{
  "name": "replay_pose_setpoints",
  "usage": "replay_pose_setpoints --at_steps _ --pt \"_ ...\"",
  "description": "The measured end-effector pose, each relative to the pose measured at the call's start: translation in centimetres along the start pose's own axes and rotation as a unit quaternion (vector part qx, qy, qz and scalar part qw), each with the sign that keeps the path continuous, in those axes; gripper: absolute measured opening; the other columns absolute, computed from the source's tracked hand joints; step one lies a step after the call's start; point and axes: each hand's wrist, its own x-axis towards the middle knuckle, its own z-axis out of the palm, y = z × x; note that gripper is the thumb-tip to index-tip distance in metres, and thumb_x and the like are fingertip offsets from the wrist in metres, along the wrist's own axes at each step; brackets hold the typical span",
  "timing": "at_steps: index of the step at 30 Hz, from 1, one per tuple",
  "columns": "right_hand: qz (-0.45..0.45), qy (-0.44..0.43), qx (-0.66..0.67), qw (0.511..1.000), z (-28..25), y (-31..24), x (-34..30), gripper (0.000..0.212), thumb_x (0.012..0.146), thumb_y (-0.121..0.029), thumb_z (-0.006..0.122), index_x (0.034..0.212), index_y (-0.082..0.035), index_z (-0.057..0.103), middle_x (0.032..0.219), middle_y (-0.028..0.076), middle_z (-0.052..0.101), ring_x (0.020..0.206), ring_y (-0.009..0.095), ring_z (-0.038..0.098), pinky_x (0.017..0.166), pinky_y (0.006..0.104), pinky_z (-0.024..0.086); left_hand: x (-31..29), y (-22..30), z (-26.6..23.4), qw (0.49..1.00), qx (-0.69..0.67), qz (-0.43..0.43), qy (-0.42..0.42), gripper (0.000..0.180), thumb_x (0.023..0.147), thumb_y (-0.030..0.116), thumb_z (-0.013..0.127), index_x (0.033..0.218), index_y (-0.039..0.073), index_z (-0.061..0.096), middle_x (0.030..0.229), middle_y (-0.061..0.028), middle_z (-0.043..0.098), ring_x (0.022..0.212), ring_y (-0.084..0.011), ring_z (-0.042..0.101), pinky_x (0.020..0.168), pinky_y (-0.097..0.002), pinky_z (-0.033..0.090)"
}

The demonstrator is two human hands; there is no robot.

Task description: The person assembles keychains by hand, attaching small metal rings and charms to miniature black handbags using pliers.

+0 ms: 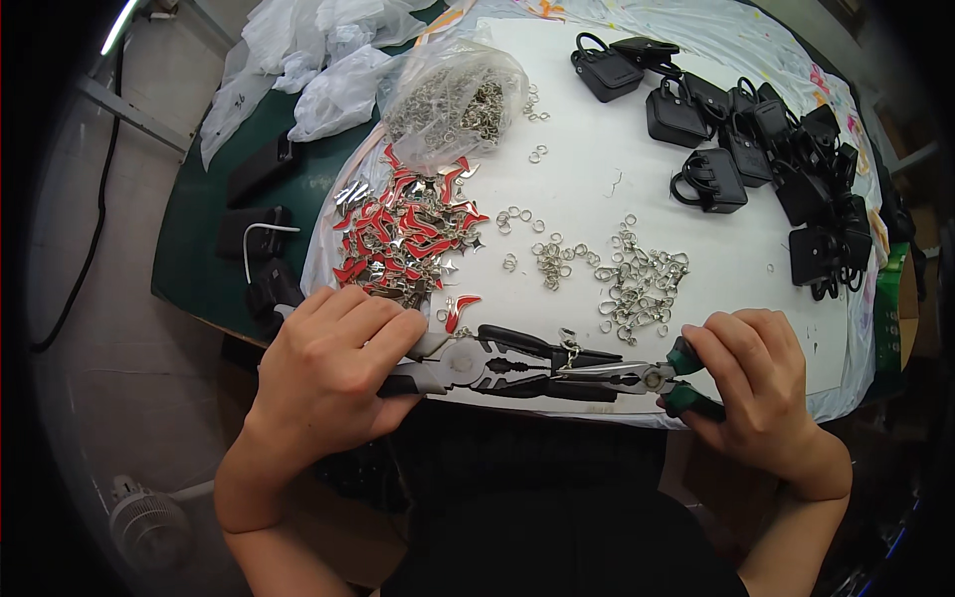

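Note:
My left hand (333, 348) is closed round grey-and-black pliers (460, 364), their jaws spread and pointing right. My right hand (751, 383) grips green-handled needle-nose pliers (652, 378), whose thin tips point left. At those tips is a small silver clasp with rings (570, 348); whether the jaws pinch it I cannot tell. Black handle-shaped pieces (527, 340) lie around the two jaws, near the table's front edge. A red shoe-shaped charm (458, 313) with a ring rests just beyond my left hand's pliers. Behind it is a pile of red and silver charms (408, 229).
Silver clasps (642, 284) and loose rings (552, 264) lie mid-table. A clear bag of metal rings (458, 104) stands at the back. Several small black handbags (716, 179) crowd the right side. Crumpled plastic bags (333, 85) and dark devices (261, 169) lie on the left.

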Motion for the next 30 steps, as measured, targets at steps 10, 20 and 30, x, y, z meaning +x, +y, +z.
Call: replay_pose_setpoints --at_steps 10,20,30 --pt "0.075 -0.063 0.155 0.983 -0.3 -0.4 0.1 0.06 0.061 -0.016 0.087 0.112 0.003 0.061 0.098 0.015 0.063 0.076 0.028 0.061 0.062 0.0371 0.049 -0.7 -0.2 0.8 0.998 0.013 0.027 0.06 0.061 0.043 0.015 0.082 0.1 0.004 0.063 0.09 -0.006 0.061 0.08 -0.0252 0.06 0.069 -0.0374 0.048" --pt "0.106 -0.056 0.198 0.973 0.6 0.2 -0.6 0.058 0.064 -0.015 0.086 0.113 0.002 0.061 0.096 0.015 0.065 0.078 0.03 0.063 0.066 0.0373 0.051 0.2 0.2 0.7 0.993 0.045 0.043 0.102 0.057 0.04 0.009 0.074 0.095 -0.002 0.065 0.09 -0.0103 0.063 0.08 -0.0291 0.062 0.068 -0.0395 0.049" --pt "0.065 -0.034 0.163 0.984 0.8 1.0 -0.5 0.06 0.061 -0.014 0.087 0.113 0.002 0.061 0.095 0.013 0.064 0.073 0.028 0.059 0.063 0.0374 0.048 0.3 1.3 -0.6 0.998 -0.023 -0.059 0.031 0.051 0.052 0.016 0.086 0.095 0.001 0.064 0.092 -0.0088 0.062 0.081 -0.0294 0.062 0.069 -0.0386 0.049"
